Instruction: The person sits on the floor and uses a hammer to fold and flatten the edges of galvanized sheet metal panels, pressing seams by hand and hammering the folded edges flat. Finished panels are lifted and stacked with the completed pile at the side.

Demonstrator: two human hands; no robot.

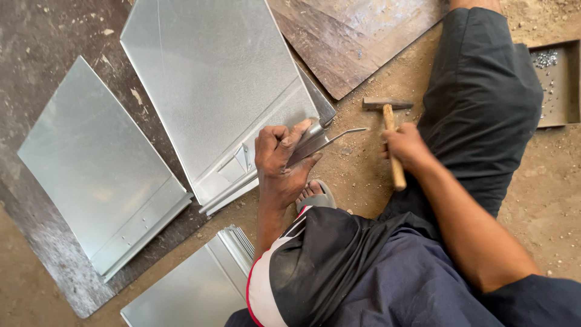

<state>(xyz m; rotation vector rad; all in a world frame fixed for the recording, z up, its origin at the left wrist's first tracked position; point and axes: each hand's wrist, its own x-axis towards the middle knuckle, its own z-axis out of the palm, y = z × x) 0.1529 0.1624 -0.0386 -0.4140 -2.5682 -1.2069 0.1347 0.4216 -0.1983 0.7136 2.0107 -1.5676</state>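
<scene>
Person seated on the dirt floor (363,181), legs folded, working at the near corner of a large galvanised sheet (212,85).

Left hand (279,163): fingers clamped over a narrow folded metal strip (321,142), pressing it against the sheet's lower right corner. The strip's free end juts out past the sheet edge, over bare dirt, pointing toward the hammer.

Right hand (407,147): fingers closed around the wooden handle of a hammer (390,133). The hammer head rests at or just above the dirt (cannot tell which from this angle), near the strip tip but apart from it.

Edges: the sheet's lower edge carries a folded seam running diagonally; a sandalled foot (315,194) sits just below it, beside the left wrist. A second sheet (97,163) lies to the left, its folded edge parallel, with a narrow gap between the two. A third sheet (187,290) lies nearer the person, stacked folded edges showing.

Open room: bare dirt between strip tip and hammer. A wooden board (357,36) bounds it above, the right knee to the side. A shallow tray of small fasteners (560,115) sits at far right.
</scene>
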